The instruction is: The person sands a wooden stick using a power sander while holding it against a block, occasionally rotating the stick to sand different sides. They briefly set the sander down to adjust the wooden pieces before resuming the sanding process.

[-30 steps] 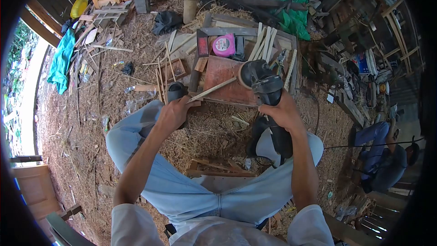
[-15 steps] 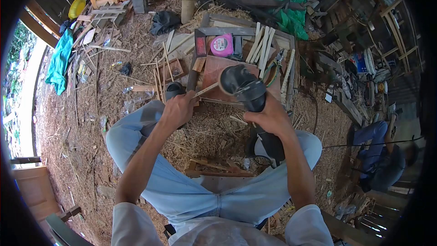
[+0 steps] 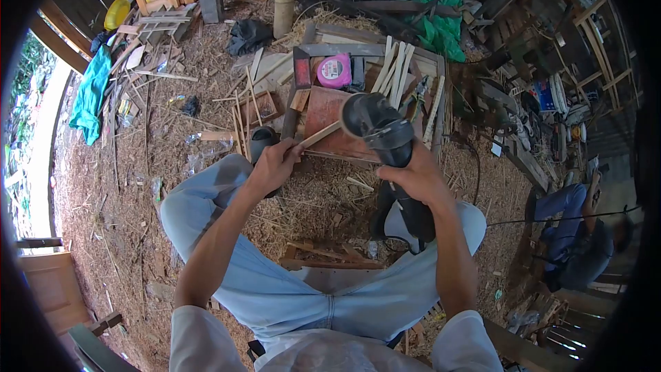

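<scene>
My right hand is wrapped round the body of a black angle grinder, its round head facing up and left over the board. Between the fingers of my left hand is a thin wooden strip, which points up and right. The strip's far end reaches the edge of the grinder's head. Beneath both lies a reddish-brown board on a low wooden bench. A pink tape measure rests just beyond the board, and several pale wood strips lean to its right.
Wood shavings and offcuts cover the ground. Pliers lie at the bench's right side. A black plastic bag and a bamboo post stand behind. At the right, another person sits near a dark cable. A teal cloth hangs at the left.
The grinder and my right hand have shifted slightly right and down. My left hand has moved a little right with the strip, whose end stays at the grinder's head.
</scene>
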{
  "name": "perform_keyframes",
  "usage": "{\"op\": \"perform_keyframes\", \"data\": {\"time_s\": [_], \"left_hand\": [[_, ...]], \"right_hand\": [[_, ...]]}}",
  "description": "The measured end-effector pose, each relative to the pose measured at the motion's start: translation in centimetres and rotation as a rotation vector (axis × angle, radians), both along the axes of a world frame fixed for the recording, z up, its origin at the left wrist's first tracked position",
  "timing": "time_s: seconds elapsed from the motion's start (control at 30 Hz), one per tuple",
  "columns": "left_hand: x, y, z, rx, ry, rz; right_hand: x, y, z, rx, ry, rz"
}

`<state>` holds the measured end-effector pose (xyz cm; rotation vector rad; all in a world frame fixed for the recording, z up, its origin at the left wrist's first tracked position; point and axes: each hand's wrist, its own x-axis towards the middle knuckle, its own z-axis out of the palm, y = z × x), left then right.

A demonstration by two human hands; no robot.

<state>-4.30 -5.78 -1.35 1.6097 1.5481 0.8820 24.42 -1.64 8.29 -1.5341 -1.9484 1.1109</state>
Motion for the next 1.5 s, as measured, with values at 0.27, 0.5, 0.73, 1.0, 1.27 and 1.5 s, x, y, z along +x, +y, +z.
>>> {"op": "perform_keyframes", "data": {"time_s": [0.27,0.5,0.73,1.0,1.27,1.5], "left_hand": [[0.3,0.8,1.1,-0.081,0.036,0.057],[-0.1,1.1,0.7,-0.125,0.055,0.023],[-0.2,1.1,0.7,-0.143,-0.006,0.011],[-0.5,1.1,0.6,-0.108,0.010,-0.004],[-4.1,-0.9,-0.1,0.008,0.090,0.045],[-1.8,1.0,1.4,-0.213,-0.254,0.195]], "right_hand": [[-1.8,-0.7,-1.7,-0.060,-0.083,0.080],[-1.2,-0.3,-1.3,-0.053,-0.007,0.085],[0.0,0.3,-1.4,-0.109,-0.032,0.002],[0.9,1.1,-0.8,-0.114,0.036,-0.066],[1.5,1.8,-1.3,-0.124,-0.001,-0.087],[3.1,0.9,1.1,-0.058,0.254,-0.277]]}}
